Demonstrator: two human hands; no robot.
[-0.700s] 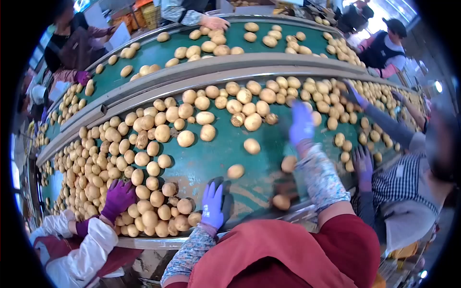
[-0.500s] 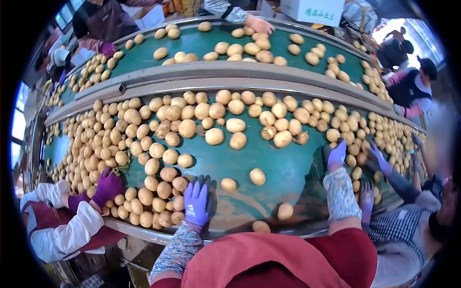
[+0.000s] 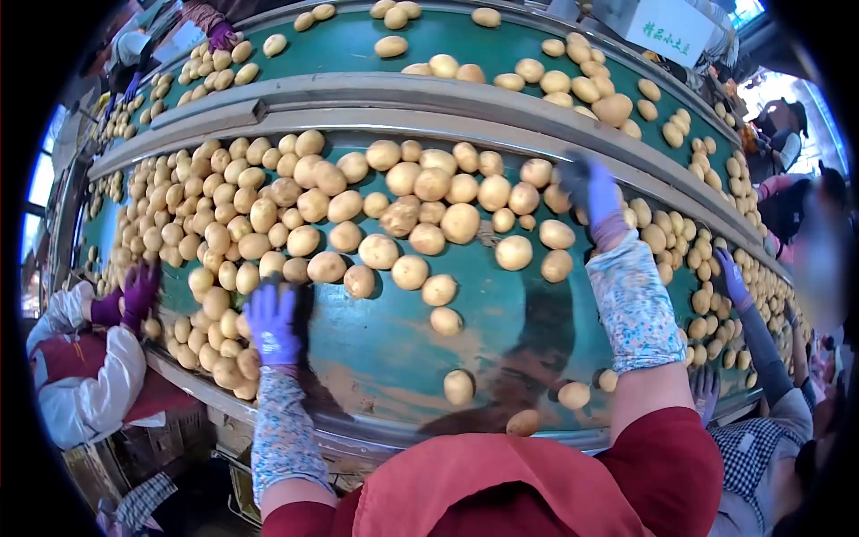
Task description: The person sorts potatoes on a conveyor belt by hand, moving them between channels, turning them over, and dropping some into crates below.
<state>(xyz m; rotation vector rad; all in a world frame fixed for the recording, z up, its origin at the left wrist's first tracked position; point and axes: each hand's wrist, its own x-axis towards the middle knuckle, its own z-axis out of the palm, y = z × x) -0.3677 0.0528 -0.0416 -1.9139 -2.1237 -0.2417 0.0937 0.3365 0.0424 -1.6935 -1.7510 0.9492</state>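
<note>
My left hand point(image 3: 271, 329), in a purple glove with dark fingertips, lies at the right edge of a heap of potatoes point(image 3: 215, 302) on the green conveyor belt point(image 3: 376, 349). Its fingers are stretched out and apart, touching or very near the closest potatoes. My right hand point(image 3: 598, 195), gloved alike, reaches to the belt's far side by the metal divider. Its fingers extend forward, somewhat blurred, beside a potato point(image 3: 557, 199) at the end of a row. No potato shows in its grasp. Single potatoes point(image 3: 459, 387) lie between my arms.
Beyond the metal divider point(image 3: 385, 94) runs a second belt with more potatoes point(image 3: 613, 109). On the left, a person in dark purple gloves point(image 3: 139, 294) stands at the belt. A co-worker's gloved hand point(image 3: 734, 279) reaches in from the right. A white box point(image 3: 669, 31) stands behind.
My right hand has moved forward and left to the belt's far side. My left hand has moved left and forward against the potato heap. The camera view has shifted as well.
</note>
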